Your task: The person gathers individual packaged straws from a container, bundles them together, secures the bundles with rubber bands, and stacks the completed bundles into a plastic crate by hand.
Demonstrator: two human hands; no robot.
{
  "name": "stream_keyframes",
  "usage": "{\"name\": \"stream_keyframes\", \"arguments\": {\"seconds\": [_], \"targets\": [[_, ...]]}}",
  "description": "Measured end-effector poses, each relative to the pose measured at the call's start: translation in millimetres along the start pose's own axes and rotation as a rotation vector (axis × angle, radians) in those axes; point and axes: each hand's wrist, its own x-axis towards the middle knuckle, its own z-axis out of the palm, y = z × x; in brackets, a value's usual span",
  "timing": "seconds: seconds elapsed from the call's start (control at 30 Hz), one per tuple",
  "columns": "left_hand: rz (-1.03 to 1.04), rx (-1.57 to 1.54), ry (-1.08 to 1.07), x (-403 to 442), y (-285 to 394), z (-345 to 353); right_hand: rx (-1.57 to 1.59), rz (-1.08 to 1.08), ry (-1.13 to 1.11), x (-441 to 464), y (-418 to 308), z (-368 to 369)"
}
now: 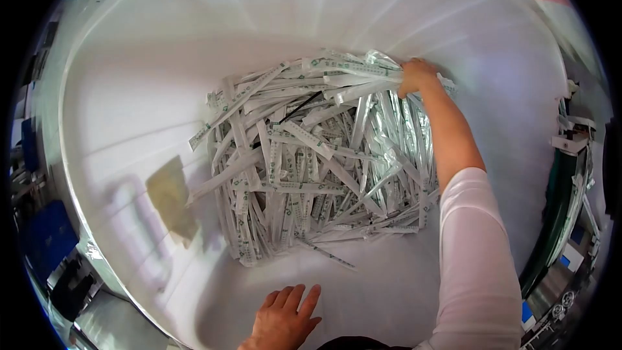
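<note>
Reaching across a large white bin (pixel 129 110): one right hand (pixel 418 76), at the far right edge of the heap, fingers bent against the ends of wrapped strips (pixel 298 186); fingertips hidden, so whether it has a grip cannot be told. One left hand (pixel 285 317), near side, well apart from the heap, fingers extended and thumb spread, nothing seen in it. Wrapped strips: many, white with green print, heaped on the bin's floor. Progress, as judged from their lie: gathered in one mass; far-side and right-side portions roughly aligned, the latter shinier; middle and near portions left crossing at many angles; no separate bundle seen. One stray strip (pixel 334 257), jutting from the near edge. One dark thin piece (pixel 301 107), among the strips. One yellowish patch (pixel 172 198), on the left wall.
</note>
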Motion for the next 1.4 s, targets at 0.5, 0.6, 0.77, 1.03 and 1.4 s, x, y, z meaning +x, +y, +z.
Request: {"name": "stream_keyframes", "arguments": {"seconds": [0.5, 0.6, 0.77, 1.03, 1.4], "targets": [[0.057, 0.062, 0.087, -1.9, 5.5, 2.3, 0.235, -0.115, 0.074, -29.9, 21.9, 27.1], [0.1, 0.13, 0.112, -3.8, 2.9, 4.3, 0.041, -0.034, 0.178, -56.7, 12.9, 13.5], [0.119, 0.284, 0.094, -13.0, -3.1, 26.6, -0.377, -0.091, 0.465, -102.5, 9.6, -61.9], [0.088, 0.122, 0.156, -7.3, -15.8, 19.8, -0.654, 0.017, 0.48, -261.8, -2.2, -213.2], [0.616, -1.686, 0.011, 12.3, 70.4, -13.9, 1.077, -0.239, -0.106, -466.7, -28.8, -130.6]]}}
